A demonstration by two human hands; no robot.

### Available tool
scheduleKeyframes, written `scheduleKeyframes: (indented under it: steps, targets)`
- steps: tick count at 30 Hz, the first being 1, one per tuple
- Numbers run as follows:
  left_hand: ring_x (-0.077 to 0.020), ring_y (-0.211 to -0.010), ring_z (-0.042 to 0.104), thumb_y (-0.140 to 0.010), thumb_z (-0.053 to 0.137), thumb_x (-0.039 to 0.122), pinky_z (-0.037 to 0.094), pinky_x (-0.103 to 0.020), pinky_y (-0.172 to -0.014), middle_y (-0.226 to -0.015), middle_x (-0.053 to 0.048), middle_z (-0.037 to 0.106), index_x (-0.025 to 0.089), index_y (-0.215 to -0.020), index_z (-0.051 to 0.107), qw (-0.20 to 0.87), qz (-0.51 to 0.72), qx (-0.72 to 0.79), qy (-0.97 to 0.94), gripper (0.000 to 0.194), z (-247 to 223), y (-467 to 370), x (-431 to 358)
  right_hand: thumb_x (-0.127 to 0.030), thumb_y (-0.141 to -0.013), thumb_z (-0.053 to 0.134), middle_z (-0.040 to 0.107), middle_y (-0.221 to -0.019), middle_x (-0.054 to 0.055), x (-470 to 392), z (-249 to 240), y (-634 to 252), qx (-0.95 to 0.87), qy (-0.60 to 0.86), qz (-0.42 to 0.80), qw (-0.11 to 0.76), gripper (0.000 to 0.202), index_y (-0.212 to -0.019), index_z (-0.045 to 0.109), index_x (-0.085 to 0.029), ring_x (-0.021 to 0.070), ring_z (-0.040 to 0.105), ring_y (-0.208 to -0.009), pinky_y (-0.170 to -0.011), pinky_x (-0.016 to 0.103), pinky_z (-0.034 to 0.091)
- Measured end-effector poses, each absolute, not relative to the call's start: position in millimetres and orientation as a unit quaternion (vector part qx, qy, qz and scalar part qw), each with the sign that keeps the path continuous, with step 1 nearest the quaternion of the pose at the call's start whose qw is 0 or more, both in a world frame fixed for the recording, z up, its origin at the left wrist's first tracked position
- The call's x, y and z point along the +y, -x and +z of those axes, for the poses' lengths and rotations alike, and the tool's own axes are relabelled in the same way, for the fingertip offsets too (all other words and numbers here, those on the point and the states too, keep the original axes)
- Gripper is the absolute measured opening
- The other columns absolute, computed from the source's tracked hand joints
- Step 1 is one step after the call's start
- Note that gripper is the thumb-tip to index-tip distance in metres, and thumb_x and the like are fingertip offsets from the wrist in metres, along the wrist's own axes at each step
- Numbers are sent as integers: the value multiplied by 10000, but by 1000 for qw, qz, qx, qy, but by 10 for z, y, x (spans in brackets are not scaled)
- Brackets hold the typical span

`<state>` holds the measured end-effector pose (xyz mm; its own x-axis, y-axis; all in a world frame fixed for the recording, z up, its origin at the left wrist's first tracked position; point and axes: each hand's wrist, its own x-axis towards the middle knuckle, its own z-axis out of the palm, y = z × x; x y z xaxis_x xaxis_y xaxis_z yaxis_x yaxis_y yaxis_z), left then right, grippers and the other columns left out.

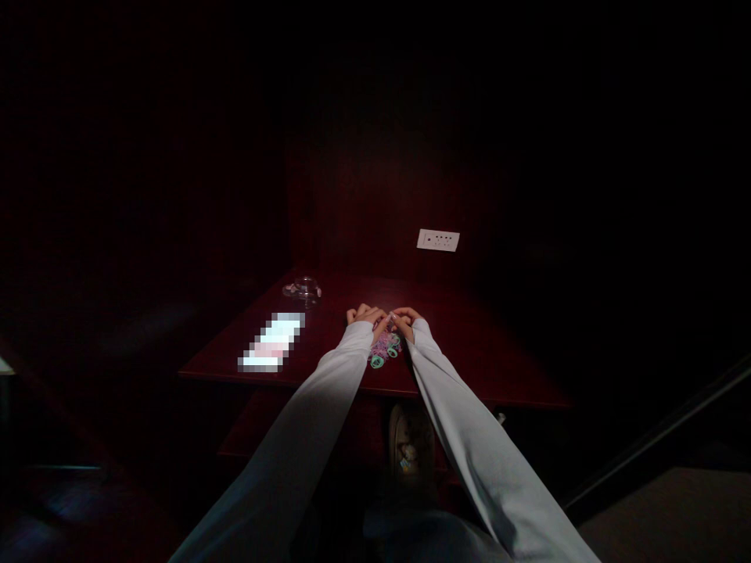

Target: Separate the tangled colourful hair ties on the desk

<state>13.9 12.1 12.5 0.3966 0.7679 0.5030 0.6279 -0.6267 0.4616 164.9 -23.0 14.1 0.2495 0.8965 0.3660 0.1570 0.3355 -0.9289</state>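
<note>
My left hand [367,315] and my right hand [406,319] meet over the dark red table [469,344], their fingertips close together. The fingers of both are bent inward, pinching something too small to make out. Just below and between them lies a tangled pile of small purple, pink and green bands [385,347], partly covered by my hands and cuffs. The green loops show at the pile's near side.
A pixelated bright rectangle [273,342] lies on the table's left side. Behind it stands a small clear container [305,289] with pinkish pieces beside it. A white socket panel [438,240] is on the back wall. Below the table edge, a shoe [409,442] shows.
</note>
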Motion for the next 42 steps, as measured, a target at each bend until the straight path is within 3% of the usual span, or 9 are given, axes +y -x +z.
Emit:
scheduleKeyframes:
  steps: [6,11,16,20,25,30,35,42]
  targets:
    - [-238,-1152,520,-1056,533,329,286,-447,-990,-1130,-2,768,286,-954,741,95,340,416,-838,236,156,-126,111,-792,-614,810,659,-566,-12,-157,53,-1684,-544,477,308,617,615,-851,683,-238,178,616,-526,-554,302,482]
    - [-231,-1145,537,-1064,516,316,282,-435,-1000,-1123,0,777,283,-962,753,96,350,443,-820,260,174,-121,126,-903,-797,526,704,-672,41,-153,81,-1677,-534,535,243,607,696,-806,725,-236,222,667,-681,-690,344,520]
    - [-227,-1142,543,-1068,510,329,283,-418,-998,-1111,4,782,283,-958,744,102,362,464,-802,262,172,-124,152,-805,-875,507,749,-789,48,-174,74,-1731,-552,621,139,539,617,-736,756,-258,255,656,-936,-947,384,479]
    - [-227,-1131,551,-1057,521,301,290,-414,-984,-1116,-1,782,268,-920,732,94,377,466,-795,254,197,-103,115,-741,-873,573,778,-891,38,-158,17,-1778,-581,627,115,505,517,-756,784,-284,280,611,-1060,-1014,402,432]
    - [-242,-1121,560,-996,581,250,290,-431,-974,-1094,-5,784,252,-856,699,88,394,505,-763,183,271,-47,30,-676,-948,492,789,-962,45,-132,-19,-1838,-584,631,123,496,525,-783,802,-285,272,603,-1117,-1053,394,411]
    - [-254,-1126,568,-931,643,237,288,-447,-979,-1080,-6,775,247,-836,686,86,386,505,-767,105,284,-26,21,-557,-927,567,778,-968,44,-148,-25,-1851,-613,628,131,462,376,-836,815,-289,281,569,-1151,-1093,414,374]
    - [-271,-1155,577,-935,637,245,296,-444,-984,-1113,-19,764,254,-922,688,69,400,493,-770,54,269,-18,7,-449,-869,652,771,-948,42,-236,-14,-1951,-653,610,146,425,245,-760,792,-279,285,554,-1127,-1051,422,388]
    - [-265,-1145,566,-992,531,228,289,-448,-1000,-1116,-26,764,257,-915,692,57,378,482,-788,181,288,-11,6,-505,-809,786,780,-1028,26,-358,37,-2008,-672,604,156,398,206,-888,840,-323,282,553,-1141,-1031,424,399]
